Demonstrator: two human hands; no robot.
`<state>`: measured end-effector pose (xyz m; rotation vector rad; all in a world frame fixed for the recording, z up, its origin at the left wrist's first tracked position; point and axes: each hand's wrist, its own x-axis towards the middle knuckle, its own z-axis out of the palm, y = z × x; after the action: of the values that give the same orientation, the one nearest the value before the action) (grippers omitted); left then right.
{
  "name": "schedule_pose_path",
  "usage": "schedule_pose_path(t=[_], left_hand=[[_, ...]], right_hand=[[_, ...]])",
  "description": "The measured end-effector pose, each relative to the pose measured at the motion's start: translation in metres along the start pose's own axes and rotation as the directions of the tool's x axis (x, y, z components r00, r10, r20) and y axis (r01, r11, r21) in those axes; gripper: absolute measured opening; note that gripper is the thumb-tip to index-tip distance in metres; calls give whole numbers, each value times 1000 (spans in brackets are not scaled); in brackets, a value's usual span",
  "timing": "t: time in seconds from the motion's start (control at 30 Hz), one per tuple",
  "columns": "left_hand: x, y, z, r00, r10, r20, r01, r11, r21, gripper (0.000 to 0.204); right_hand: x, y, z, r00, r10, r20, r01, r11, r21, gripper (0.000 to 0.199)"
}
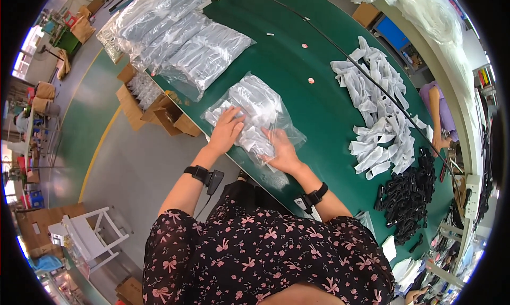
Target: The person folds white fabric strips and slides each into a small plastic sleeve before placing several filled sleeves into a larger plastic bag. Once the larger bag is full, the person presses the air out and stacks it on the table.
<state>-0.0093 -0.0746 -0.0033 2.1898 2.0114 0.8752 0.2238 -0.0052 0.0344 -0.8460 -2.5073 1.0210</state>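
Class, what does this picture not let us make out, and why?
In the head view:
Clear bag: creased film and overlap hide how many pieces it holds.
Right hand: film obscures its exact grip.
Co-worker: head hidden behind the pale beam.
Black pile: overlap prevents counting.

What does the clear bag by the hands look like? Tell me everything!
The clear bag is shiny and crinkly, like thin plastic. It lies on the green table, close to the edge, bulging with whitish pieces. Loose film sticks out around them. The left hand rests on it; the right hand touches its near side, film seemingly over some fingers.
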Motion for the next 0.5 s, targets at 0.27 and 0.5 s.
schedule_pose_path(t=[0.27, 0.5], left_hand=[[2, 106, -56, 991, -132, -16, 130, 988, -80, 28], [-9, 93, -48, 986, -128, -104, 119, 988, -93, 16]], right_hand=[[24, 18, 10, 988, -152, 29, 150, 986, 69, 85], [52, 3, 12, 991, -129, 34, 128, 991, 33, 84]])
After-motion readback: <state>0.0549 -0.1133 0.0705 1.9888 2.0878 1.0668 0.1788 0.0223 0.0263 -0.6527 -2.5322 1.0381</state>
